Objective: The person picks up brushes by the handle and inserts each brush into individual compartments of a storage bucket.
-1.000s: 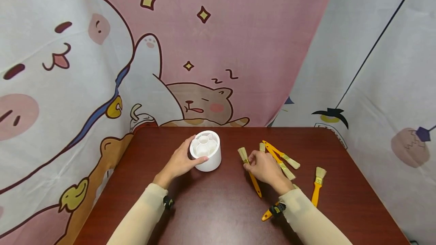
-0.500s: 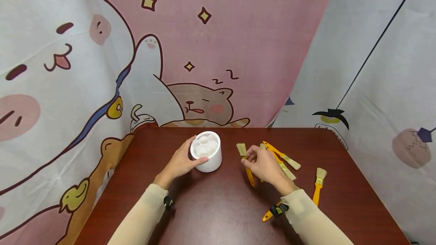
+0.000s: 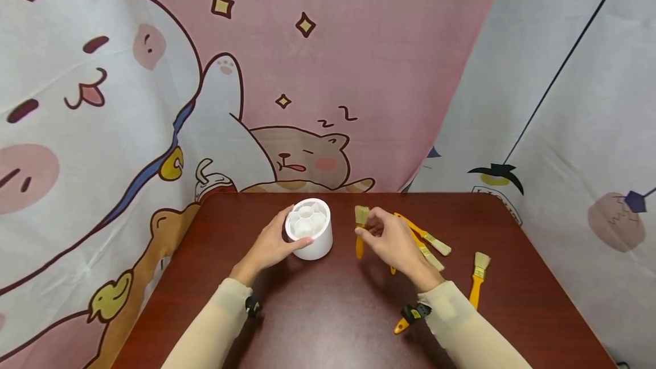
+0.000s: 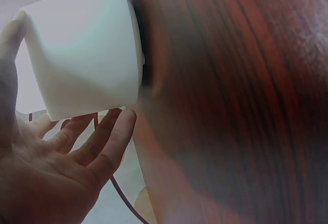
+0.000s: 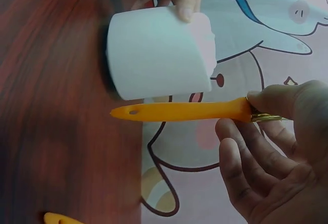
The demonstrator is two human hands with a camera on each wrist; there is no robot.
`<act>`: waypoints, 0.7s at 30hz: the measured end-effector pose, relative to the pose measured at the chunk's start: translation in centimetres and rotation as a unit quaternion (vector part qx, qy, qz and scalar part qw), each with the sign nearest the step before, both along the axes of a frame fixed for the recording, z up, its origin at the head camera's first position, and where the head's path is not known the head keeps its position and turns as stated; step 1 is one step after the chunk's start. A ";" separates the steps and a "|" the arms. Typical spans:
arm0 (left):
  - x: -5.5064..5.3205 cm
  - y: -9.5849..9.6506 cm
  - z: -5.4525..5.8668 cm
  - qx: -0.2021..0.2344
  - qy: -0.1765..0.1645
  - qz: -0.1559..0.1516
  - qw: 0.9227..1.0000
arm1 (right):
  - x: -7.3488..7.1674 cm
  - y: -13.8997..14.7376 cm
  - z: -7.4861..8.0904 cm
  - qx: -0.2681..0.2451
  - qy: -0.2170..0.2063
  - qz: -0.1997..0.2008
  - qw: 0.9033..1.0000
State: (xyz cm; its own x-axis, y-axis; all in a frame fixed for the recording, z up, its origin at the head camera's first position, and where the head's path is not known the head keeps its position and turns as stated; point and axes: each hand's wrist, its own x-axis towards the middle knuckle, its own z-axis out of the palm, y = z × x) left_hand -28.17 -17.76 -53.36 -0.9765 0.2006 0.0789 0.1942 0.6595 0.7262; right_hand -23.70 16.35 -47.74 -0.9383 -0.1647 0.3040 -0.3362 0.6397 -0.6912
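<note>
A white round desk organizer [image 3: 320, 242] with several inner compartments stands near the table's far side. My left hand [image 3: 270, 244] holds it from the left, thumb at the near side of the rim; in the left wrist view the fingers touch its wall [image 4: 84, 49]. To the right of the organizer, my right hand [image 3: 393, 242] pinches a paintbrush with a yellow-orange handle [image 5: 179, 112] close to its metal band. The brush is nearly upright, bristles [image 3: 361, 214] up and handle down. In the right wrist view the handle's end is raised off the table, beside the organizer.
More yellow-handled paintbrushes lie on the dark red-brown table [image 3: 318, 323]: a crossed pair [image 3: 430, 255] behind the right hand, one [image 3: 478, 286] farther right, one [image 3: 402, 326] partly under the right wrist. Another is mostly hidden by the right hand. A cartoon-printed cloth [image 3: 389, 73] hangs behind.
My right hand has lifted the paintbrush and tipped it from slanting to nearly upright, moving slightly left toward the organizer. My left hand and the organizer have stayed in place.
</note>
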 end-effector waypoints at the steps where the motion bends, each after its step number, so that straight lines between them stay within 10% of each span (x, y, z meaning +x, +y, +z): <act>1: 0.0 0.0 0.0 0.000 -0.002 0.002 1.000 | 0.0 -0.1 0.2 -0.003 0.006 0.000 1.000; 21: 0.1 0.0 0.1 -0.004 -0.005 0.001 1.000 | -0.5 -2.4 2.8 -0.067 0.072 0.018 0.995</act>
State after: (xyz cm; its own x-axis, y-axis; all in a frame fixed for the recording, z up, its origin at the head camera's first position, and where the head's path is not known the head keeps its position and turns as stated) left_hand -28.09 -17.73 -53.26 -0.9775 0.1996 0.0678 0.1860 0.6650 0.7233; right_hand -24.20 14.00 -44.95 -0.8778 -0.1463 0.4561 -0.4586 0.5317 -0.7121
